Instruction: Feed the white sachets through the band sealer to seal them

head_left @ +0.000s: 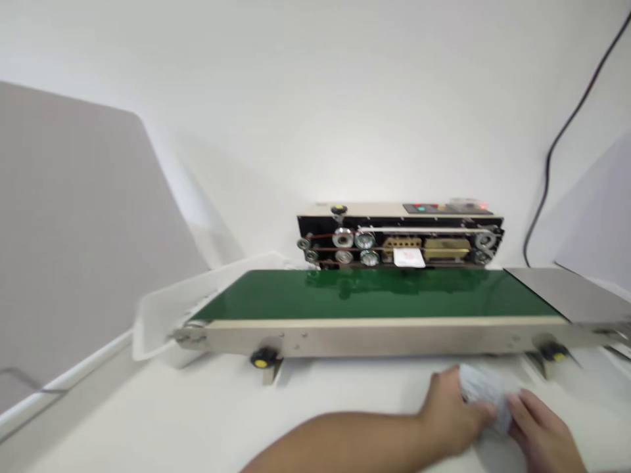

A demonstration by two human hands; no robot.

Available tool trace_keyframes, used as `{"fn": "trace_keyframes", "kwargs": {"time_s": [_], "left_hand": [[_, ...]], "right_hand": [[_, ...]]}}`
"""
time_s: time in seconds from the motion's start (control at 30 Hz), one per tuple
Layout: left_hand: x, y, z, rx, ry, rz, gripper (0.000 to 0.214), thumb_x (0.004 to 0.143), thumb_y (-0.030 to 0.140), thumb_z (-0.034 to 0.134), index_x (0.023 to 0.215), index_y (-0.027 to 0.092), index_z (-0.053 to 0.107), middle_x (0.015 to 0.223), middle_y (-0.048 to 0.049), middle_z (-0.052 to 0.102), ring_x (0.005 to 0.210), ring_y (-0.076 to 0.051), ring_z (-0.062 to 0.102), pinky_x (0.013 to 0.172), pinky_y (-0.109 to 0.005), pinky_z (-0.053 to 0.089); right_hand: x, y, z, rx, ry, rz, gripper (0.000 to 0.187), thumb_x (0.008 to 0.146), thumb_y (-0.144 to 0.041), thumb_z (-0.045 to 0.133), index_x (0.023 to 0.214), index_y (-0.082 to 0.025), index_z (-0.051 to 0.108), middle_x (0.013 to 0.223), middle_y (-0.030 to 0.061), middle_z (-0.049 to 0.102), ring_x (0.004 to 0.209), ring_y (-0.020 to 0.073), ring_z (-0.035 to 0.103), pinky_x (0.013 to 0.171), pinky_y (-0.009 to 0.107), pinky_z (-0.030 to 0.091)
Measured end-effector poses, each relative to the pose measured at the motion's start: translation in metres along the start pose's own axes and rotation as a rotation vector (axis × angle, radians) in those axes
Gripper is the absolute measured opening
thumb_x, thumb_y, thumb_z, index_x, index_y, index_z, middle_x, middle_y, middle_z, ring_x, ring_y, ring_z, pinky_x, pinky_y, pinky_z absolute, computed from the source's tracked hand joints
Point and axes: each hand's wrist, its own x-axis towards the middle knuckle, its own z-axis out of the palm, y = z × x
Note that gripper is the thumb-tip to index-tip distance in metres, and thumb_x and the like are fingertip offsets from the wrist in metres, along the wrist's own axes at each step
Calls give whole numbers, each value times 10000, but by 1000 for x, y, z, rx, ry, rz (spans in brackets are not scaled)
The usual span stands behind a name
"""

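My left hand (451, 410) reaches across the white table and grips a small pale, crumpled packet (486, 391) at the lower right. My right hand (542, 430) meets it from the right, fingers curled onto the same packet. Both hands sit just in front of a band sealer (399, 240) with a green conveyor belt (374, 295). The belt carries nothing. The packet is blurred, so its contents cannot be made out.
A white plastic tray (162, 315) stands at the belt's left end. A metal feed plate (557, 289) extends from the right end. A black cable (547, 177) runs down the wall at the right. A grey panel (73, 236) leans at the left.
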Motion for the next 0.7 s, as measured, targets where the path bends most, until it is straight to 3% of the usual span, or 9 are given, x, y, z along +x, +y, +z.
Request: {"fn": "trace_keyframes", "kwargs": {"time_s": [0.07, 0.2, 0.33, 0.47, 0.7], "left_hand": [[0, 2, 0, 66, 36, 71, 219, 594, 121, 663, 814, 116, 655, 772, -21, 697, 689, -173, 600, 641, -250, 475], [4, 4, -2, 13, 25, 22, 219, 621, 150, 685, 833, 130, 633, 799, -25, 694, 734, -180, 606, 661, -251, 478], [4, 4, -1, -12, 14, -6, 260, 632, 223, 715, 856, 124, 626, 843, -58, 693, 777, -205, 617, 686, -278, 483], [3, 3, -1, -11, 22, -17, 278, 640, 269, 719, 859, 124, 628, 872, -78, 696, 809, -227, 623, 697, -301, 489], [2, 7, 0, -8, 19, -8, 221, 619, 231, 705, 790, 128, 610, 755, -43, 682, 701, -190, 604, 630, -265, 474]], "right_hand": [[-2, -7, 1, -84, -110, 15, 399, 607, -546, 678, 698, -159, 643, 598, 32, 623, 582, 200, 562, 525, 303, 484], [-8, -19, 5, 22, -281, 74, 456, 683, -474, 646, 1008, -154, 640, 886, 83, 681, 766, 235, 605, 654, 344, 504], [-16, -24, 10, 71, -192, 81, 502, 714, -478, 616, 1107, -167, 586, 974, 86, 665, 780, 225, 605, 647, 338, 504], [-17, -29, 13, 108, -76, 138, 512, 675, -500, 636, 1055, -161, 580, 912, 73, 663, 700, 196, 590, 573, 301, 492], [-17, -33, 13, 55, -169, 146, 510, 643, -518, 665, 1002, -162, 593, 832, 60, 659, 704, 206, 595, 595, 319, 515]]}}
